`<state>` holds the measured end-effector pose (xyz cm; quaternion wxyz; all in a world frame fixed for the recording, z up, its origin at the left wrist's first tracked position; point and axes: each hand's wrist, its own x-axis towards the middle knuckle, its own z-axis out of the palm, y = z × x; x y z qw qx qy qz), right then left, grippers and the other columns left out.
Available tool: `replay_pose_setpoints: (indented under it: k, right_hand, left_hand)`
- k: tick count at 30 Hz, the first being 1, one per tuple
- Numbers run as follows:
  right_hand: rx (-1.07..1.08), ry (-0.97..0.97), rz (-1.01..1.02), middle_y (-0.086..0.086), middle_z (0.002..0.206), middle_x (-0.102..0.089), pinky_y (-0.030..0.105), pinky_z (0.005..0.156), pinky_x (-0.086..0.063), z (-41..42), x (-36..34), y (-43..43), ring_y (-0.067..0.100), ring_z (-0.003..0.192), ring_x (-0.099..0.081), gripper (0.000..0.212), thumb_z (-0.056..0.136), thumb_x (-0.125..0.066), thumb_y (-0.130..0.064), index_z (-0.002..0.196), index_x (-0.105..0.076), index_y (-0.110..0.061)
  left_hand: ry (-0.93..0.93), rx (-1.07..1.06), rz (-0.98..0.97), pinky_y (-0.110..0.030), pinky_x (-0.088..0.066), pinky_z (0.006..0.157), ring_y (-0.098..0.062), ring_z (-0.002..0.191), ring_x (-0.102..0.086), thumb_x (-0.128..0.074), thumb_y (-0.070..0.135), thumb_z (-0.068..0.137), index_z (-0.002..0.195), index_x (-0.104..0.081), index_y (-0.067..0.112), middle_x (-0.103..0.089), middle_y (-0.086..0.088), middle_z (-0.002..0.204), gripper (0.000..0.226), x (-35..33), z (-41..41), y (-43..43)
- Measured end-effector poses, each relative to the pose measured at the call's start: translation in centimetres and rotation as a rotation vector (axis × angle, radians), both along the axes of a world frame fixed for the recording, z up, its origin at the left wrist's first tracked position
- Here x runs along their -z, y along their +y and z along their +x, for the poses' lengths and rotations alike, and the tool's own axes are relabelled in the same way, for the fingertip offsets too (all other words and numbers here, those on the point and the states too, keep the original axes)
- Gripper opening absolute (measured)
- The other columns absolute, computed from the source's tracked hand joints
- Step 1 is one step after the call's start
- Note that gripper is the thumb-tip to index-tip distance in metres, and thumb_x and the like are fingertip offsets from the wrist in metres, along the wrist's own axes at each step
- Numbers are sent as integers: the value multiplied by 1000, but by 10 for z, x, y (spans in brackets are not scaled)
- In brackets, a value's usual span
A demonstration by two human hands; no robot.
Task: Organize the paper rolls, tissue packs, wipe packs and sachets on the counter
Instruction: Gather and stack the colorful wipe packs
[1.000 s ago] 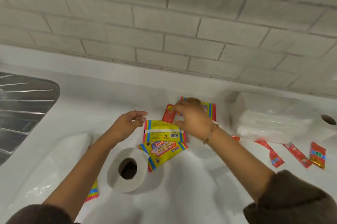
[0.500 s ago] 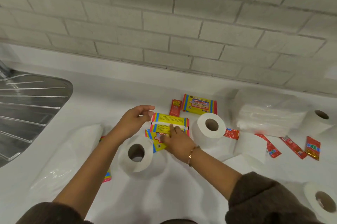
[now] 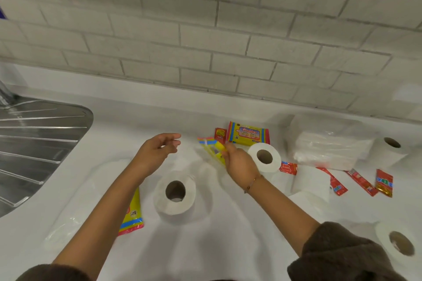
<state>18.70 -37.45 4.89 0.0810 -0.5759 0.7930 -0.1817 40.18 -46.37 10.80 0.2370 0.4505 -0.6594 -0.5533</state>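
Note:
My right hand (image 3: 237,161) grips yellow wipe packs (image 3: 211,149), lifted off the white counter (image 3: 228,235) and blurred. My left hand (image 3: 159,148) hovers open just left of them. Another yellow wipe pack (image 3: 249,133) lies flat near the wall with a small red sachet (image 3: 220,134) beside it. One more wipe pack (image 3: 132,212) pokes out under my left forearm. Paper rolls stand at centre (image 3: 174,193), beside my right hand (image 3: 265,157), far right (image 3: 391,150) and bottom right (image 3: 399,244). A clear tissue pack (image 3: 328,143) lies at the right.
Red sachets (image 3: 360,181) are scattered right of the rolls. A second clear tissue pack (image 3: 77,207) lies at the left under my forearm. A steel sink drainer (image 3: 34,143) borders the counter on the left. A tiled wall (image 3: 205,29) runs along the back.
My right hand came back from the far wipe pack, pressed on the two packs at the centre, and has now lifted them off the counter. My left hand stayed open beside them.

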Motion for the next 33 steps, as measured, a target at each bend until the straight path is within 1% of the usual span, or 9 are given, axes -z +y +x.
replay_pose_setpoints:
  k: [5, 9, 12, 16, 19, 21, 26, 30, 33]
  right_hand:
    - [146, -450, -185, 17, 106, -67, 27, 72, -44, -23, -29, -8, 30, 93, -62, 27, 97, -45, -19, 113, -57, -1]
    - [251, -672, -295, 20, 101, -66, 28, 72, -52, -55, -56, -26, 22, 78, -62, 19, 94, -51, -13, 108, -59, -3]
    - [237, -486, -329, 13, 99, -69, 33, 76, -51, -84, -78, -42, 22, 81, -63, 16, 92, -52, -17, 104, -61, -10]
    - [106, -4, -282, 18, 88, -70, 28, 62, -39, -119, -85, -61, 32, 75, -62, 22, 94, -49, -19, 111, -58, -8]
    - [-23, 341, -121, 28, 86, -65, 34, 59, -36, -135, -67, -73, 41, 77, -61, 27, 95, -46, -19, 114, -54, -2]
    - [-80, 440, 37, 27, 91, -60, 37, 62, -41, -139, -48, -76, 41, 81, -59, 28, 95, -43, -20, 117, -51, -3]
    - [-233, 336, 364, 22, 116, -54, 36, 82, -43, -142, 0, -71, 35, 108, -53, 42, 87, -56, -16, 127, -45, -5]
    - [-195, 152, 363, 18, 119, -54, 32, 82, -40, -145, -2, -76, 31, 107, -53, 55, 75, -71, -13, 124, -47, -8]
    - [-152, 61, 366, 14, 120, -56, 33, 88, -43, -145, -12, -76, 30, 108, -53, 52, 77, -71, -19, 123, -49, -10]
  left_hand:
    - [15, 11, 24, -31, -43, 92, -19, 99, -63, -50, 10, 92, 114, -61, 21, -65, -3, 113, 27, 3, -9, 0]
    - [25, 39, 22, -31, -44, 94, -16, 101, -64, -50, 13, 92, 108, -60, 29, -66, 1, 112, 25, 4, -21, -10]
    - [29, 51, 11, -31, -44, 95, -12, 100, -64, -51, 15, 92, 101, -61, 35, -67, 5, 109, 24, 4, -28, -19]
    - [58, 45, 19, -27, -43, 89, -10, 95, -64, -52, 11, 91, 94, -61, 39, -67, 5, 106, 30, 5, -38, -32]
    - [60, 44, 17, -24, -42, 83, -8, 92, -64, -51, 10, 91, 96, -61, 37, -66, 4, 105, 29, 6, -45, -40]
    - [50, 51, 11, -23, -42, 81, -7, 92, -64, -51, 10, 91, 97, -60, 37, -66, 4, 106, 29, 7, -50, -45]
    - [37, 56, 11, -20, -44, 78, -9, 91, -64, -52, 12, 91, 100, -61, 34, -66, 0, 107, 25, 11, -57, -49]
    - [13, 59, 13, -23, -43, 82, -10, 94, -64, -53, 14, 91, 102, -61, 34, -66, -1, 110, 24, 15, -52, -48]
    - [24, 50, 10, -26, -42, 88, -10, 95, -64, -52, 13, 91, 97, -61, 38, -66, 1, 111, 27, 13, -44, -44]
